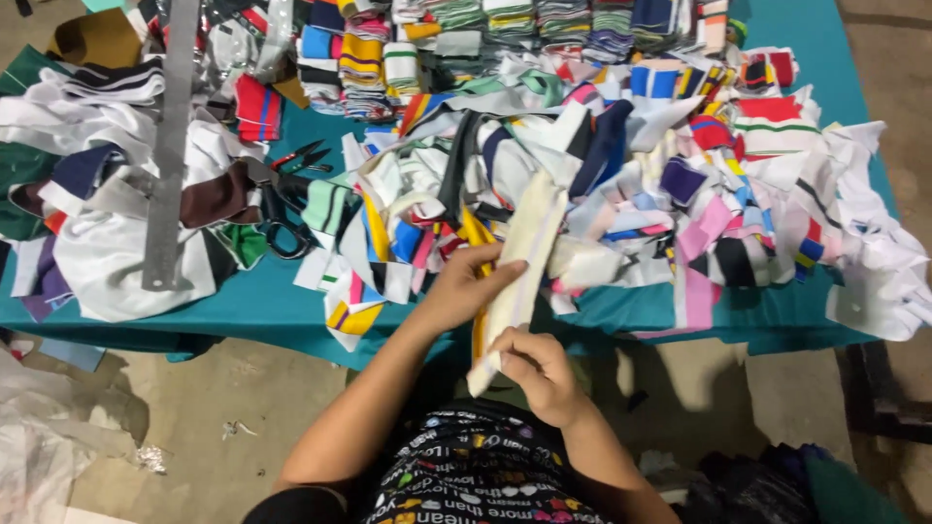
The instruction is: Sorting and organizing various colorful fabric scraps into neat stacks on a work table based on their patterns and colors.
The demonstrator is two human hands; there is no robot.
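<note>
Person stands at a table w/ teal cloth, both hands on one long cream fabric strip that runs from the scrap heap down off the table edge toward the body. Left hand sits mid-strip, fingers curled and pressed against the strip's side w/ thumb on top, a yellow strip lying just beside it. Right hand is lower, below the table edge, pinching the strip's bottom end between thumb and bent fingers. Strip looks like ribbed knit: light, soft, floppy, prob. a bit stretchy, so it'd sag if held at one point; two-point hold near end + middle looks like the sensible grip, not slippery by the look of it. Behind it a big loose pile of mixed colour scraps covers centre and right of the table, white, pink, blue, red bits all overlapping. Far edge has neat folded stacks of striped pieces. Left side: another heap of mostly white fabric w/ a long metal ruler lying across it. Black-handled scissors lie between the two heaps, a smaller red-handled pair just above. Floor below is bare concrete w/ some crumpled plastic at left.
</note>
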